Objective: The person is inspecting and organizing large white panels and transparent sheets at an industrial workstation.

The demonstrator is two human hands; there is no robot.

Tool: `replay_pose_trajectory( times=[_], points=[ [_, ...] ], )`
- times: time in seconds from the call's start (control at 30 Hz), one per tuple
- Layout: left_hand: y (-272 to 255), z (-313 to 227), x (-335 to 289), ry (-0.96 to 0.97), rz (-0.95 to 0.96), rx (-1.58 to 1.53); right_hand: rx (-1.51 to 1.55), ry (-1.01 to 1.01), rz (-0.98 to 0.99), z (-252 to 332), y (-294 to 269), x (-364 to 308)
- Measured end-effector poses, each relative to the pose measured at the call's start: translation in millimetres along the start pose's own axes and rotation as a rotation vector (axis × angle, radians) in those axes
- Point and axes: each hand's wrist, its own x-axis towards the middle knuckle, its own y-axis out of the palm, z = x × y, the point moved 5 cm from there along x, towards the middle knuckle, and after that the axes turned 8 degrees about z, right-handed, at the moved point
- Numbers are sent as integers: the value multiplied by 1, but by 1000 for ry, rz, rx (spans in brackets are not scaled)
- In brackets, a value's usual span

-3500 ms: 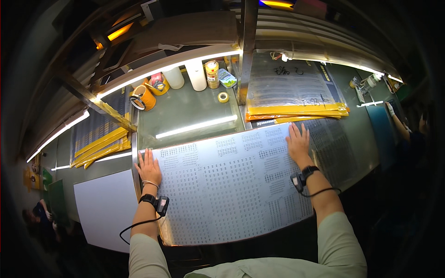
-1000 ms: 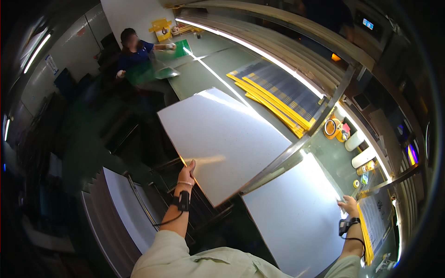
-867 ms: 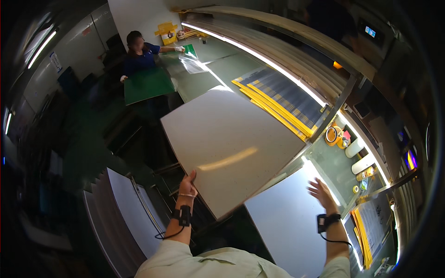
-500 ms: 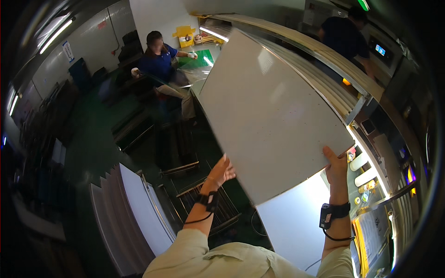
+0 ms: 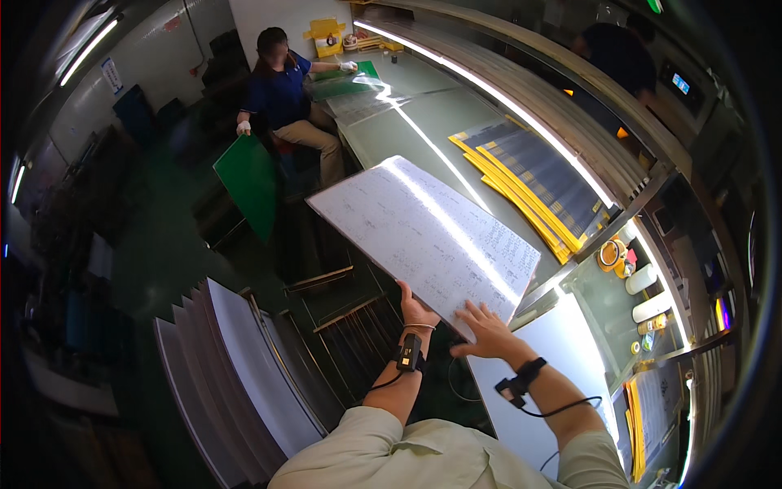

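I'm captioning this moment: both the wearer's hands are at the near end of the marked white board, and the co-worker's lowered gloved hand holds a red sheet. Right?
Not quite: the head view shows a green sheet, not red, in the co-worker's lowered gloved hand. The rest stands: the wearer's left hand and right hand are at the near end of the marked white board.

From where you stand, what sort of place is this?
Probably a factory workroom: a long, lit workbench with yellow-edged sheets on it, panels standing on edge at left, and a co-worker holding a green board.
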Motion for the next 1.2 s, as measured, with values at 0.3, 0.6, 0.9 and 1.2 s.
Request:
replay_pose_trajectory(
  times=[0.3,0.6,0.9,1.2],
  points=[
    [3,-13,-2,-34,178,-160,23,162,-341,8,-10,59],
    [-59,-50,23,341,-685,617,-581,432,-585,-90,-163,79],
    [-59,-76,50,335,-613,701,-23,343,-1041,-3,-356,-179],
    [-81,-125,78,441,-496,1401,-8,579,-966,39,-147,-302]
  ],
)
